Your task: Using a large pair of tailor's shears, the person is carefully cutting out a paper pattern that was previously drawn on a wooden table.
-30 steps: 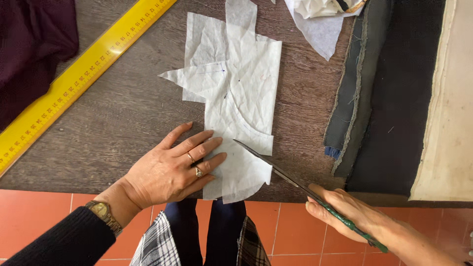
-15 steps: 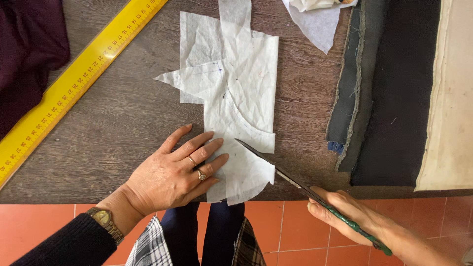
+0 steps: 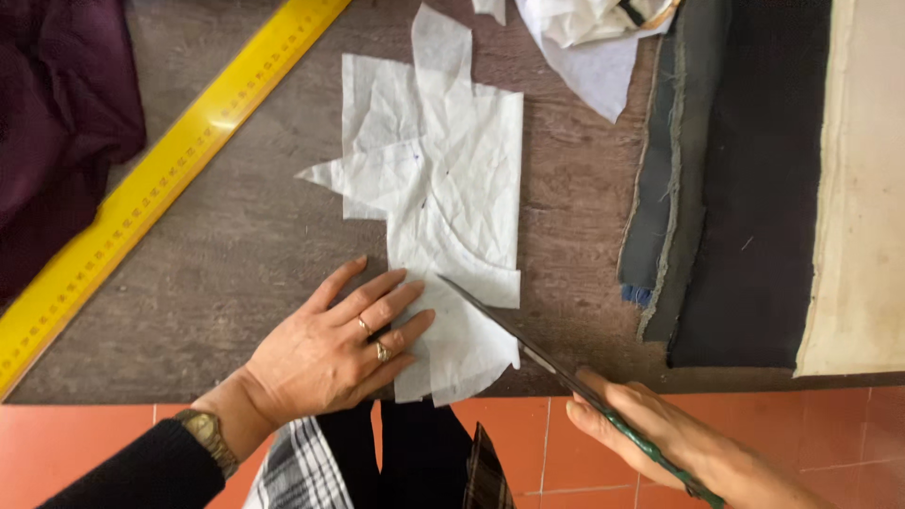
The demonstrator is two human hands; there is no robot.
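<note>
A crumpled white paper pattern (image 3: 443, 217) is laid on the brown worktop (image 3: 236, 245), its near end overhanging the worktop edge. It is pinned flat by the left hand (image 3: 330, 353), which is spread open, palm down, fingers resting on the paper's lower left part. Scissors (image 3: 556, 363) are gripped in the right hand (image 3: 660, 438), closed around the green handles; the blades are laid across the paper's lower right, tips pointed toward a curved line. The cutting step appears to be in hand, with the cut just entered. For the next move, the blades would need to be guided along the curve while the paper is kept flat and taut. A yellow ruler (image 3: 160, 179) lies well apart to the left, dark fabric (image 3: 735, 179) to the right.
</note>
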